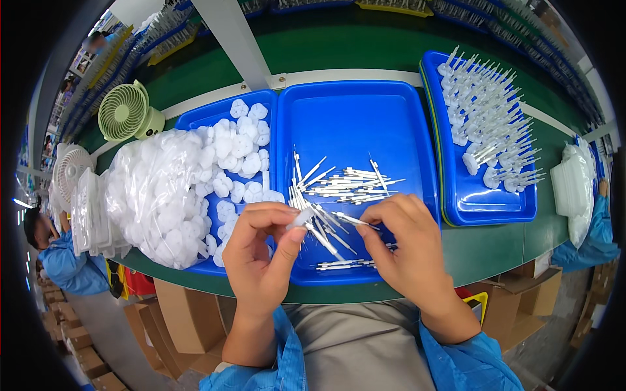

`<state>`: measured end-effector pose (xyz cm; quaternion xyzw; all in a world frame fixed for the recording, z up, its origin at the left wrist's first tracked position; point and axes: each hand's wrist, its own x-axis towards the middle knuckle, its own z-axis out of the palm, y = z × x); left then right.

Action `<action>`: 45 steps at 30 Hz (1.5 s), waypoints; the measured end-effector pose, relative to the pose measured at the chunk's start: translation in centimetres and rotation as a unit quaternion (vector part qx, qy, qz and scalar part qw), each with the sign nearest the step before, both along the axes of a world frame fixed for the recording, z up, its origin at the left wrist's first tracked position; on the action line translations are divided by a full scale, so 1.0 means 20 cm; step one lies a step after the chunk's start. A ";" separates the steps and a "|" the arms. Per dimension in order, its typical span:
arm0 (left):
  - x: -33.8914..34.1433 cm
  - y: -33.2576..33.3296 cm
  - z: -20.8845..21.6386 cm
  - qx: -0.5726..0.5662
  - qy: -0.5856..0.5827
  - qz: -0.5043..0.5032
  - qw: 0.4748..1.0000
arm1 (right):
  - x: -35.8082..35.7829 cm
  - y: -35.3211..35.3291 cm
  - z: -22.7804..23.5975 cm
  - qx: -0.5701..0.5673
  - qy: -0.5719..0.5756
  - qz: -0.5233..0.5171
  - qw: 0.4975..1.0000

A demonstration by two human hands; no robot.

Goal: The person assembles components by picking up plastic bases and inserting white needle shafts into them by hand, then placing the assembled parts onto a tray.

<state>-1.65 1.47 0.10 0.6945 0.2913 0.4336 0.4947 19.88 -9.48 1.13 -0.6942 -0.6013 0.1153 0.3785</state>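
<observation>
Left hand [261, 251]: fingers pinched on white plastic piece [300, 218]. Right hand [409, 251]: fingers pinched on thin white rod [350, 219]. Both above middle blue tray [352, 120], presumably for reach to loose rods [352, 188].

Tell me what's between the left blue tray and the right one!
Head view: the middle blue tray lies there, holding white sticks, partly under the left hand and right hand.

caps [244, 144] in left tray [207, 116] | sticks [349, 184] in middle tray [352, 124] | capped sticks [488, 120] in right tray [489, 212] | fan [122, 112] behind bag [160, 189]
</observation>
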 end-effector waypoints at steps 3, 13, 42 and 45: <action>0.01 -0.03 0.01 -0.116 -0.037 0.003 0.992 | -0.02 -0.01 0.08 0.068 0.080 0.007 0.994; 0.06 -0.06 0.03 -0.171 -0.071 -0.040 0.982 | -0.06 -0.03 0.05 0.038 0.138 0.054 0.988; 0.02 -0.04 -0.01 -0.138 -0.082 -0.082 0.984 | -0.08 -0.05 0.02 -0.018 0.303 0.079 0.950; 0.03 -0.04 0.00 -0.151 -0.086 -0.084 0.981 | -0.09 -0.05 0.03 -0.040 0.321 0.070 0.944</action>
